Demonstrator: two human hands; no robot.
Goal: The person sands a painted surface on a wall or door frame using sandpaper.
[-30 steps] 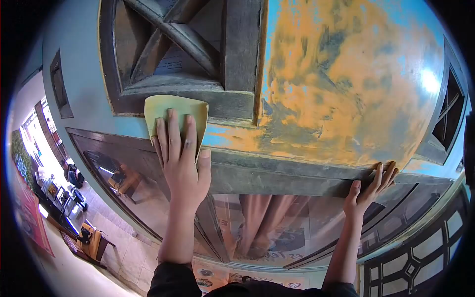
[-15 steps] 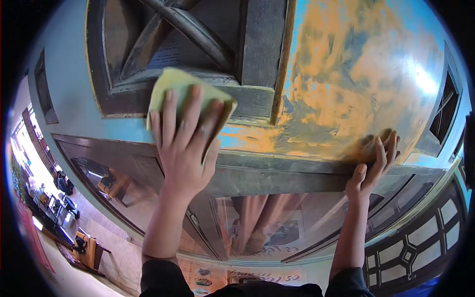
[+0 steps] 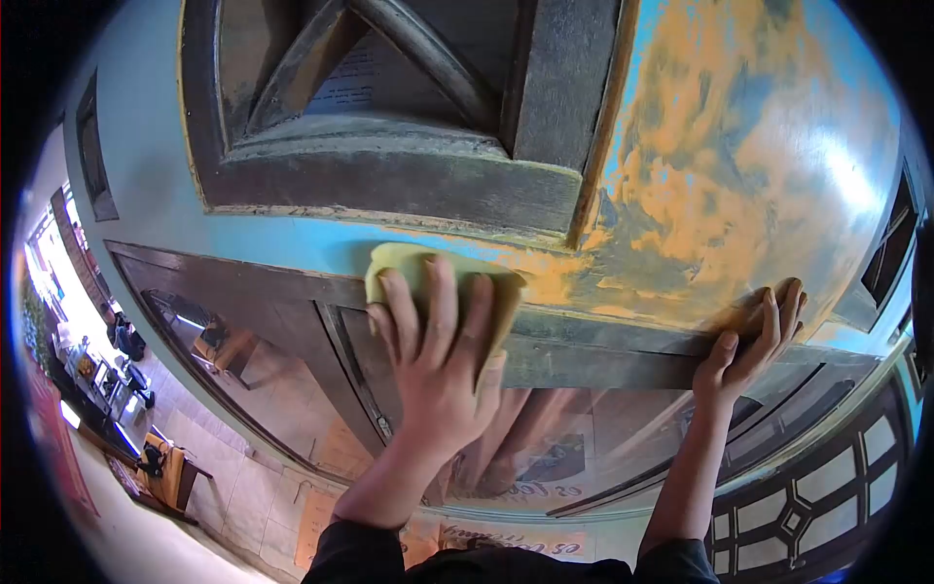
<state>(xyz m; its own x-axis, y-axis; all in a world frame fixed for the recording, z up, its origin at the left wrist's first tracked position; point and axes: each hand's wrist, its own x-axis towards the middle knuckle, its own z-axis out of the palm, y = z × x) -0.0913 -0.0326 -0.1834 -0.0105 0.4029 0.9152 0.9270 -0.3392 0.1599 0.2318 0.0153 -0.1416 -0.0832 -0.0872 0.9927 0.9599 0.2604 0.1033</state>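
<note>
My left hand (image 3: 438, 360) presses a folded sheet of yellow sandpaper (image 3: 394, 261) against the narrow blue wall strip (image 3: 292, 237), with the fingers lying over it and the thumb at its right side. That strip runs between the dark wooden vent frame (image 3: 409, 185) above and the dark beam (image 3: 593, 357) of the door frame below. My right hand (image 3: 754, 346) rests open, without a tool, its fingers against the lower edge of the patchy orange and blue wall panel (image 3: 700, 175). The paint there looks worn and smeared.
Glazed dark doors (image 3: 584, 438) lie below the beam, with a pinkish curtain and reflections in the glass. A smaller vent (image 3: 883, 238) is at far right, above a dark lattice panel (image 3: 817, 487). A wooden bench (image 3: 170, 472) stands on the tiled floor at lower left.
My left hand has moved down and right with the sandpaper, from the vent frame's lower edge to the blue strip. My right hand stays against the wall. The view has shifted slightly.
</note>
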